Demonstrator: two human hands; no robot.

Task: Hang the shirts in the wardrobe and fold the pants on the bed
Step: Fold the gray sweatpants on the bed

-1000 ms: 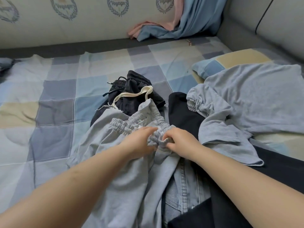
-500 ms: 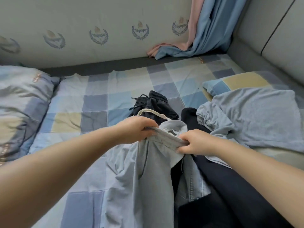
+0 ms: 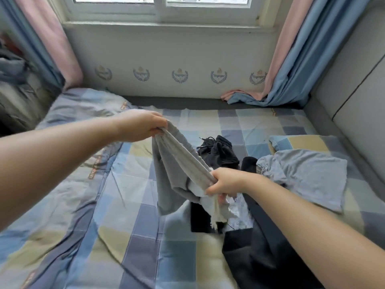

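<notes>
I have the grey pants (image 3: 177,170) lifted off the bed (image 3: 129,236), their waistband stretched in a slanting line between my two hands, and the rest of the fabric hangs down from it in folds toward the pile below. My left hand (image 3: 139,127) grips the far end of the waistband up at about ten o'clock from the pants' middle, fingers curled round the bunched cloth. My right hand (image 3: 224,182) clamps the near end at about four o'clock, fist closed on the gathered fabric, with a pale frayed piece trailing beneath it. The hands are well apart, the left higher and farther from me than the right. Under the hanging pants, toward six o'clock, lies a heap of dark clothing (image 3: 254,253) with a bit of light denim showing in it. At about two o'clock from the pants sits a crumpled pair of black drawstring pants (image 3: 218,152), and farther round at three o'clock a light blue shirt (image 3: 304,174) is spread flat, partly over a checked pillow (image 3: 295,142). The bed is covered in a checked sheet of blue, grey and yellow squares. At nine o'clock a bunched quilt (image 3: 83,105) lies along the bed's edge. At twelve o'clock, beyond the bed, stands the wall under a window (image 3: 162,5), with pink and blue curtains (image 3: 291,65) hanging at either side.
</notes>
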